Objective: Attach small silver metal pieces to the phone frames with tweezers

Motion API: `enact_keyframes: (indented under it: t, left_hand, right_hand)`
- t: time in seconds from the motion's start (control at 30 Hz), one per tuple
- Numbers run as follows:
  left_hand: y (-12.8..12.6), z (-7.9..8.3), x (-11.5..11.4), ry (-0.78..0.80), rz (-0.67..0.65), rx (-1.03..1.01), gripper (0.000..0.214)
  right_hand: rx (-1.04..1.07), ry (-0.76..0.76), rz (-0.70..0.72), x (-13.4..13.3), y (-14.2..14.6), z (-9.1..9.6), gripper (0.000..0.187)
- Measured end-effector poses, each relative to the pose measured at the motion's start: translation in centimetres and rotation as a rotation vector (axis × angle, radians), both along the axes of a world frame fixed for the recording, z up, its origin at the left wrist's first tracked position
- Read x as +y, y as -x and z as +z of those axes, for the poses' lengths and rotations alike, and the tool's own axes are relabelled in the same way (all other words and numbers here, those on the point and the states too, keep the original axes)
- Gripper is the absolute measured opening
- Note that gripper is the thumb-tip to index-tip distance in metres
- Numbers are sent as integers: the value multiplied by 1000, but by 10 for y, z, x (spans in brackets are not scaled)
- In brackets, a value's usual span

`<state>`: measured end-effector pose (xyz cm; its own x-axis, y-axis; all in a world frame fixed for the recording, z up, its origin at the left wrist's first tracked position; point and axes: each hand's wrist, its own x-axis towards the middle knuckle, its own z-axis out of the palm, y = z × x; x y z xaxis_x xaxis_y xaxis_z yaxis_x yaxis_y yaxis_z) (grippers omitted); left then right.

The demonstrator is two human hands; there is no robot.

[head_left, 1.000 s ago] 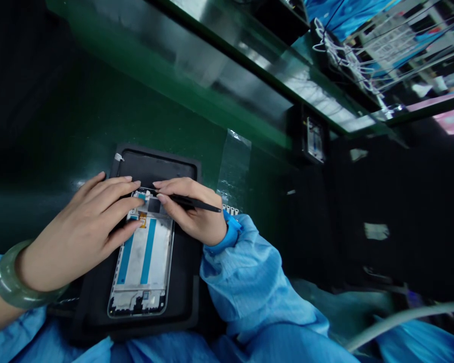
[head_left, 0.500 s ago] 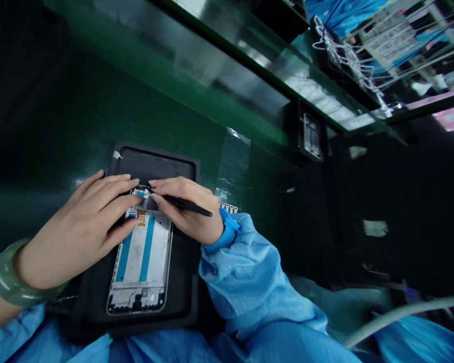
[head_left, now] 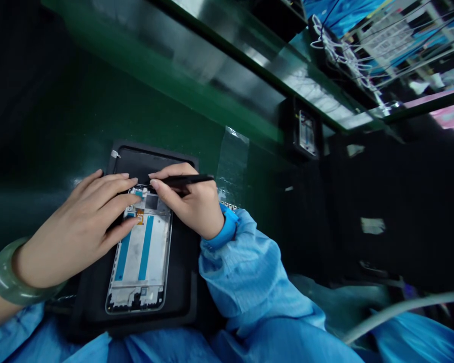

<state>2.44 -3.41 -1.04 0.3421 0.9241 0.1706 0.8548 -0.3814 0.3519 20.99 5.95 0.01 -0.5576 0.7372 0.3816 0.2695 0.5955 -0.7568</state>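
Observation:
An open phone frame (head_left: 157,252) with blue adhesive strips and an orange flex cable lies in a black tray (head_left: 193,297), tilted slightly. My left hand (head_left: 89,217) rests over its upper left side with fingers spread, thumb and fingertips touching the frame near the cable. Between the thumb and fingers of my right hand (head_left: 196,201) is a slim black pen-like tool (head_left: 189,179). Its tip is at the frame's top edge, but the exact contact is too small to make out.
A clear plastic strip (head_left: 233,154) lies on the green table (head_left: 166,121) beyond my right hand, with small metal pieces (head_left: 229,205) near my wrist. Another phone frame (head_left: 307,132) sits in a black holder to the right. White cables (head_left: 336,55) hang at upper right.
My right hand has turned and risen slightly, swinging the tool's back end upward from a downward slant to nearly level. My left hand stays in place on the frame.

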Motion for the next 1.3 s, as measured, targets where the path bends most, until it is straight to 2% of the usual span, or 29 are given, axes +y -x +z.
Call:
enact_keyframes:
  t: [0.13, 0.33, 0.53, 0.8, 0.9, 1.07, 1.13, 1.2, 1.3]
  left_hand:
    - [1, 0, 0, 12, 8, 1, 34]
    - [2, 0, 0, -5, 18, -9, 32]
    - [2, -1, 1, -2, 23, 0, 31]
    - [0, 1, 1, 12, 28, 2, 30]
    - [-1, 0, 1, 10, 32, 1, 31]
    - [-4, 2, 0, -32, 40, 33, 40]
    - [-6, 3, -1, -44, 43, 49, 39]
    - [-7, 2, -1, -47, 42, 54, 38]
    - [-6, 1, 0, -42, 39, 44, 35]
  right_hand:
    - [-1, 95, -31, 0, 6, 4, 4]
    - [85, 161, -32, -1, 7, -2, 3]
    - [72, 90, -107, -4, 7, -2, 3]
    - [83, 143, -134, 0, 3, -4, 4]
    - [28, 50, -117, -2, 4, -2, 2]
    - [-119, -258, -62, -7, 8, 0, 8]
    - [-123, -292, -32, -7, 8, -1, 10]
    - [-61, -218, -36, -6, 6, -2, 7]
    - [58, 37, -71, -2, 2, -5, 6]
